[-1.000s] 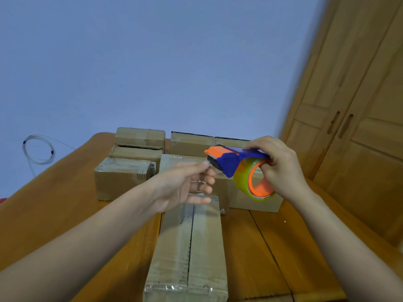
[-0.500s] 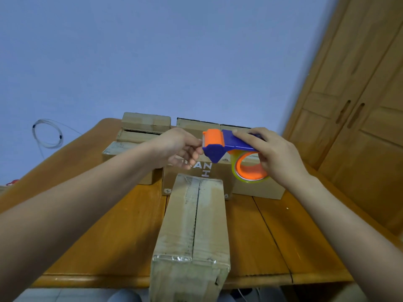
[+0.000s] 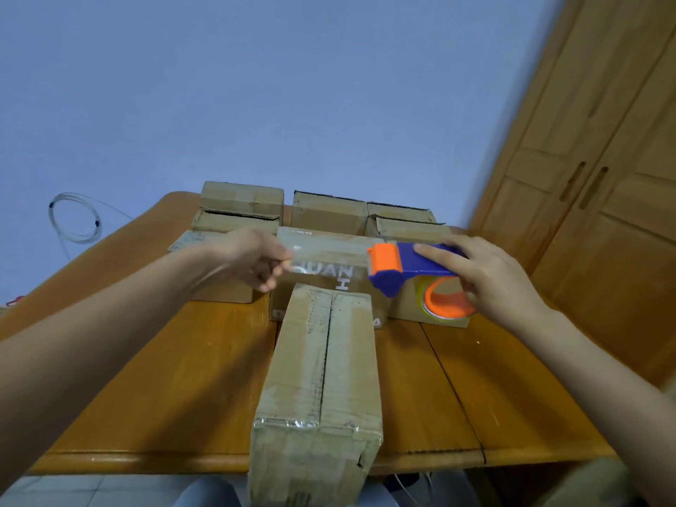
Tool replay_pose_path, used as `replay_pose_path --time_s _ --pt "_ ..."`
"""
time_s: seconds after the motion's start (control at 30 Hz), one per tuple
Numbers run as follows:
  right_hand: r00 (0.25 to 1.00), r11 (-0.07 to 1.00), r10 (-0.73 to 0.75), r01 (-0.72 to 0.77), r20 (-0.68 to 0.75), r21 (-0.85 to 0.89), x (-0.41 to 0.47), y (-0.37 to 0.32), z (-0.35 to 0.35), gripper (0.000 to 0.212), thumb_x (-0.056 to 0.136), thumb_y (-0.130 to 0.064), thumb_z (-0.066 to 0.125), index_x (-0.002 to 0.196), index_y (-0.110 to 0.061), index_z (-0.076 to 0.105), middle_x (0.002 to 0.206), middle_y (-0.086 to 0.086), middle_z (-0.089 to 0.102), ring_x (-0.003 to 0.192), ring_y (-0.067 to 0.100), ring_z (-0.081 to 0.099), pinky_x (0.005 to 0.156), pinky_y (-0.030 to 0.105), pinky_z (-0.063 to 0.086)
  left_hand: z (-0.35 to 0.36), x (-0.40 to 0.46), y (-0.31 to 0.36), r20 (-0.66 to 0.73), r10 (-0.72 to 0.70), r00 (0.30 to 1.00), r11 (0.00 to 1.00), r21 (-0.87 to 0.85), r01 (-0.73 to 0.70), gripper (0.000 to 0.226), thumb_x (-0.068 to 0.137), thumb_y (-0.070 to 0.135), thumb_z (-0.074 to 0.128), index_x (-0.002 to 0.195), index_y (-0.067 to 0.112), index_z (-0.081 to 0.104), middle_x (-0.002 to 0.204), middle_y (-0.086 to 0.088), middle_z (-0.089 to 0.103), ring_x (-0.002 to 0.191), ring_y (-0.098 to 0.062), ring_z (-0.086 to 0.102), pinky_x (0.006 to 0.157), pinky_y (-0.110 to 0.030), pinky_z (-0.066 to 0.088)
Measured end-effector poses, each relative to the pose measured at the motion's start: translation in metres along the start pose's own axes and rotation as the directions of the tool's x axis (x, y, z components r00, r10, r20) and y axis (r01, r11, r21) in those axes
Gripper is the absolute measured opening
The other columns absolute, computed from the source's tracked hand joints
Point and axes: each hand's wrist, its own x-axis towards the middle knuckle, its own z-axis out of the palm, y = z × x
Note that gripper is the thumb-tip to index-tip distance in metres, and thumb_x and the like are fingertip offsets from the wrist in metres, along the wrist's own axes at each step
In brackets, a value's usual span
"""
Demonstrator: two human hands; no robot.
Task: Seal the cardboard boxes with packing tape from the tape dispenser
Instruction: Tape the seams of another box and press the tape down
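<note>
A long cardboard box lies lengthwise in front of me, its near end over the table's front edge, with clear tape across that end and an open centre seam on top. My right hand grips the blue and orange tape dispenser above the far end of the box. My left hand pinches the free end of a clear tape strip stretched in the air between the hand and the dispenser's orange roller.
Several more cardboard boxes stand stacked at the back of the wooden table. A wooden wardrobe stands at the right. A coiled clear cable hangs on the blue wall at the left.
My left hand has pulled the tape end leftward away from the dispenser, drawing out a strip. The dispenser has stayed roughly in place over the far end of the box.
</note>
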Motion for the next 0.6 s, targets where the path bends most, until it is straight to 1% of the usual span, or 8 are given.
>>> replay_pose_path --time_s 0.07,0.17,0.23,0.27,0.33,0.4,0.47,0.6 --pt "1.0 1.0 -0.002 0.002 0.015 -0.007 -0.008 0.002 -0.002 0.084 0.066 0.006 0.079 0.137 -0.023 0.043 0.117 0.018 0.061 0.095 0.037 0.061 0.069 0.041 0.052 -0.008 -0.003 -0.008 0.039 0.006 0.999 1.0 0.012 -0.006 0.033 0.1 0.019 0.044 0.073 0.007 0.057 0.06 -0.004 0.055 0.053 -0.016 0.055 0.057 -0.029 0.048" --pt "0.999 1.0 -0.003 0.003 0.053 -0.004 -0.015 0.007 0.001 0.09 0.064 0.01 0.078 0.138 -0.025 0.04 0.117 0.018 0.061 0.096 0.037 0.061 0.07 0.041 0.053 -0.009 -0.001 -0.016 0.013 0.022 1.0 0.999 0.044 -0.022 0.034 0.101 0.02 0.043 0.071 0.009 0.056 0.058 -0.003 0.053 0.054 -0.017 0.053 0.059 -0.03 0.047" --pt "0.997 1.0 0.019 -0.019 0.073 0.004 -0.021 0.013 0.001 0.096 0.062 0.013 0.078 0.139 -0.027 0.038 0.118 0.018 0.061 0.095 0.036 0.061 0.069 0.041 0.053 -0.012 -0.002 -0.021 -0.008 0.012 1.0 0.999 0.042 -0.011 0.034 0.101 0.02 0.043 0.071 0.008 0.054 0.058 -0.003 0.051 0.052 -0.016 0.051 0.056 -0.028 0.046" --pt "0.997 1.0 0.027 -0.028 0.075 0.005 -0.024 0.016 0.001 0.097 0.061 0.014 0.078 0.139 -0.028 0.037 0.118 0.018 0.061 0.095 0.036 0.061 0.069 0.041 0.053 -0.014 -0.003 -0.022 0.003 0.007 1.0 0.999 0.042 -0.007 0.033 0.1 0.02 0.043 0.071 0.008 0.054 0.058 -0.003 0.05 0.051 -0.016 0.051 0.053 -0.026 0.045" --pt "0.996 1.0 0.02 -0.02 0.083 -0.001 -0.027 0.018 0.004 0.096 0.063 0.013 0.078 0.139 -0.029 0.037 0.118 0.018 0.061 0.096 0.036 0.061 0.069 0.042 0.053 -0.014 -0.004 -0.026 0.008 0.015 1.0 0.999 0.037 -0.015 0.032 0.1 0.021 0.043 0.072 0.008 0.053 0.058 -0.003 0.05 0.051 -0.016 0.05 0.053 -0.026 0.045" --pt "0.996 1.0 0.021 -0.021 0.081 0.0 -0.027 0.019 0.006 0.096 0.063 0.012 0.078 0.139 -0.029 0.036 0.119 0.018 0.061 0.096 0.036 0.061 0.07 0.043 0.053 -0.012 -0.001 -0.028 -0.021 0.062 0.998 0.998 0.026 -0.061 0.031 0.1 0.022 0.044 0.074 0.008 0.053 0.059 -0.003 0.051 0.053 -0.017 0.052 0.057 -0.028 0.046" --pt "0.997 1.0 0.021 -0.019 0.073 -0.024 -0.025 0.021 0.005 0.095 0.062 0.01 0.081 0.138 -0.028 0.038 0.117 0.018 0.061 0.095 0.036 0.061 0.068 0.042 0.053 -0.009 0.003 -0.031 -0.02 0.093 0.995 0.996 0.015 -0.093 0.033 0.101 0.025 0.042 0.074 0.009 0.053 0.059 -0.005 0.053 0.055 -0.019 0.053 0.06 -0.031 0.047" --pt "0.997 0.998 -0.007 0.012 0.071 -0.068 -0.021 0.022 0.008 0.091 0.06 0.009 0.082 0.134 -0.027 0.043 0.112 0.018 0.063 0.092 0.037 0.061 0.069 0.042 0.051 -0.002 0.011 -0.034 0.02 0.095 0.995 0.992 -0.085 -0.093 0.033 0.102 0.026 0.039 0.076 0.009 0.05 0.062 -0.006 0.05 0.054 -0.019 0.055 0.057 -0.03 0.049"
